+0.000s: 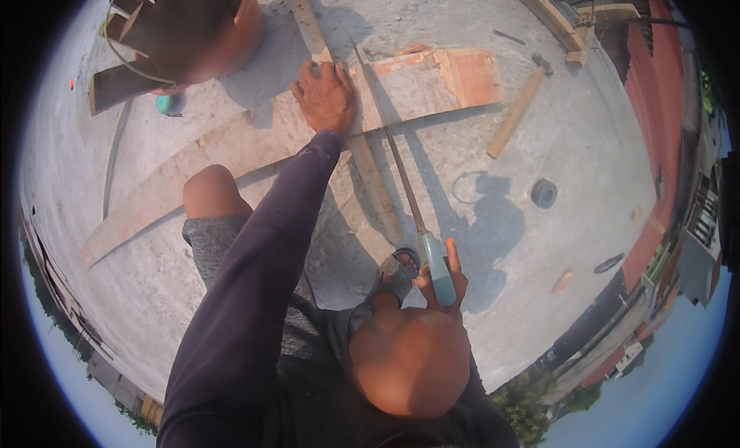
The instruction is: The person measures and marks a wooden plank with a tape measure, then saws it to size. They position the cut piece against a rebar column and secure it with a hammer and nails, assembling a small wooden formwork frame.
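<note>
A long wooden plank (231, 140) lies slantwise across a narrow wooden batten (368, 171) on the concrete. My left hand (324, 100) presses down on the plank where the two cross, its fingers curled over the far edge. In my right hand (455, 275) is the pale blue-green handle of a handsaw (405, 171), with one finger stretched along the handle. The thin blade points away from me and passes over the plank just right of my left hand. Whether its teeth touch the wood I cannot tell.
An orange bucket (248, 32) of wood pieces stands at the far left, beside a green tape measure (163, 104). On the right lie a hammer (515, 117), a dark grey roll (544, 193) and a curved timber piece (543, 16). My knees and one sandalled foot are close by.
</note>
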`<move>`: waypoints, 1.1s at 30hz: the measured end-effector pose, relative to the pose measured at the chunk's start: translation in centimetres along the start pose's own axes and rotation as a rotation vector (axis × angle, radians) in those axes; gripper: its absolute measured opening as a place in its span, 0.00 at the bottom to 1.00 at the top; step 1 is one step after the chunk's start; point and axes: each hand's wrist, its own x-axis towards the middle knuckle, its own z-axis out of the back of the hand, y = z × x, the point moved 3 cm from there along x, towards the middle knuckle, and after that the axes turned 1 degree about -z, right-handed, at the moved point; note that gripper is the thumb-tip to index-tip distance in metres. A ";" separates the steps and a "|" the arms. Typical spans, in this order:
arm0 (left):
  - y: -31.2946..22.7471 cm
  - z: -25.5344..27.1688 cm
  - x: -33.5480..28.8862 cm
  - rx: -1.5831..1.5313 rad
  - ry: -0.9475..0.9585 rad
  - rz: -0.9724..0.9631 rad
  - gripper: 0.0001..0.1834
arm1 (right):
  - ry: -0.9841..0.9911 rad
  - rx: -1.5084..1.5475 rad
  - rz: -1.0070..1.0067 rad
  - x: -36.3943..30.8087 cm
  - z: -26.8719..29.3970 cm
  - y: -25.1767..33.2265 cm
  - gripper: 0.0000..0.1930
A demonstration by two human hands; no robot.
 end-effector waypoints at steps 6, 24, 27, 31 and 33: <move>-0.3 0.5 0.0 0.004 -0.018 -0.008 0.20 | 0.088 0.034 0.023 9.2 -4.5 -1.3 0.48; 0.1 -0.3 -0.1 -0.030 -0.011 0.005 0.20 | -0.080 -0.095 0.209 -0.1 -0.6 -2.2 0.37; 0.1 -0.6 -0.1 -0.026 -0.023 -0.008 0.20 | -0.014 -0.139 0.133 0.4 -0.2 -0.5 0.37; 0.2 -0.4 -0.2 0.000 0.003 -0.007 0.20 | -0.035 0.066 0.089 12.7 -5.0 -1.7 0.39; 0.2 -0.2 -0.2 -0.012 -0.014 0.008 0.20 | -0.001 0.068 0.040 12.0 -5.4 -3.2 0.40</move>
